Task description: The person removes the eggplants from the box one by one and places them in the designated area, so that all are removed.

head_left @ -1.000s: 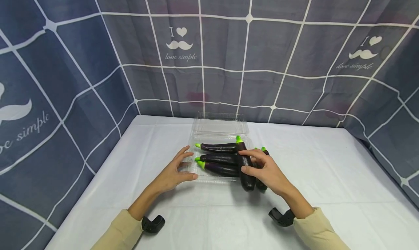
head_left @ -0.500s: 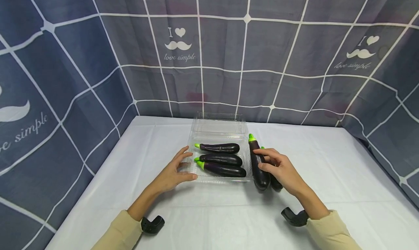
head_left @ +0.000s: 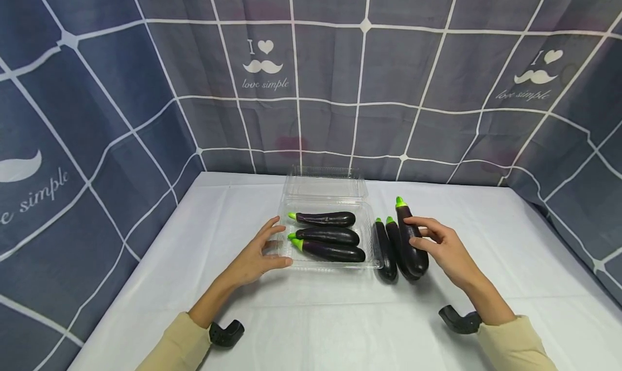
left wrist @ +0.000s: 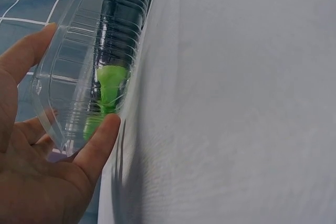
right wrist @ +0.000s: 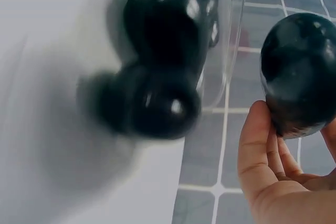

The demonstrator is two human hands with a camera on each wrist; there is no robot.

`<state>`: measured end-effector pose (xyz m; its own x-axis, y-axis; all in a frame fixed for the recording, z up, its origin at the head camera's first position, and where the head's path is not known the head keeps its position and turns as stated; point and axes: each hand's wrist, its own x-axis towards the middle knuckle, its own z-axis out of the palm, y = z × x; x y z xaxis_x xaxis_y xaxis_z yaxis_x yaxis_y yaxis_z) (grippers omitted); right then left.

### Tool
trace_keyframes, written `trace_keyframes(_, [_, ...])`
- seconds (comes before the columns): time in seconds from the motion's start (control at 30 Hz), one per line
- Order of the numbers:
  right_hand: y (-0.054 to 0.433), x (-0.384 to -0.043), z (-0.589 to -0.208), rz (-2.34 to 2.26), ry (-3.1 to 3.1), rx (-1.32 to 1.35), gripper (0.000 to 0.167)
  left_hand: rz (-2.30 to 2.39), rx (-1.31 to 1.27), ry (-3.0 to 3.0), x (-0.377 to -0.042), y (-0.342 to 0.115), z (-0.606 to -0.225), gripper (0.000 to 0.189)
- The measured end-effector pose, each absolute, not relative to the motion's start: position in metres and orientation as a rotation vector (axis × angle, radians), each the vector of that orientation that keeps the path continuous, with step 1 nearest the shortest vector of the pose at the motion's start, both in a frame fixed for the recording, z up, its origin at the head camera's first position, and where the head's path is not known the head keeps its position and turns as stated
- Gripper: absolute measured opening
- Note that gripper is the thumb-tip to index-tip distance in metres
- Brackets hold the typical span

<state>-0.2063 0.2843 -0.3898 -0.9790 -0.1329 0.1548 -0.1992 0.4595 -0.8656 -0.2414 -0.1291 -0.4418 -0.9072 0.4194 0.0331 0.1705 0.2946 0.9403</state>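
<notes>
My right hand [head_left: 444, 247] pinches a glossy dark eggplant [head_left: 410, 244] with a bright green cap. In the right wrist view the held eggplant [right wrist: 302, 72] shows its round end, apart from the others. Two more eggplants [head_left: 386, 255] lie side by side just left of it, right of a clear plastic container [head_left: 320, 206]. Three eggplants [head_left: 330, 235] lie crosswise inside, green caps toward the left. My left hand [head_left: 257, 255] holds the container's left end, thumb at the front corner. In the left wrist view its fingers reach along the clear rim [left wrist: 52, 82].
The container's hinged lid [head_left: 325, 187] stands raised toward the back of the white-covered table [head_left: 311, 328]. A dark checked curtain [head_left: 330, 79] rises behind and on both sides. Black wrist mounts [head_left: 459, 319] sit at the cuffs.
My right hand has moved right with the held eggplant, from over the container's right end past the two eggplants, uncovering them. My left hand and the container have stayed put.
</notes>
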Motion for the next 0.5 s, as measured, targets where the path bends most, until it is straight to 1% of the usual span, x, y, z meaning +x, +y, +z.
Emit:
trace_keyframes(0.27, [0.31, -0.204, -0.394, 1.477, -2.722, 0.204, 0.044, 1.646, 0.537, 2.349, -0.241, -0.128, -0.441, 0.08])
trace_keyframes(0.5, [0.323, -0.208, -0.401, 1.425, -2.757, 0.217, 0.046, 1.645, 0.522, 2.35, -0.242, -0.128, -0.441, 0.081])
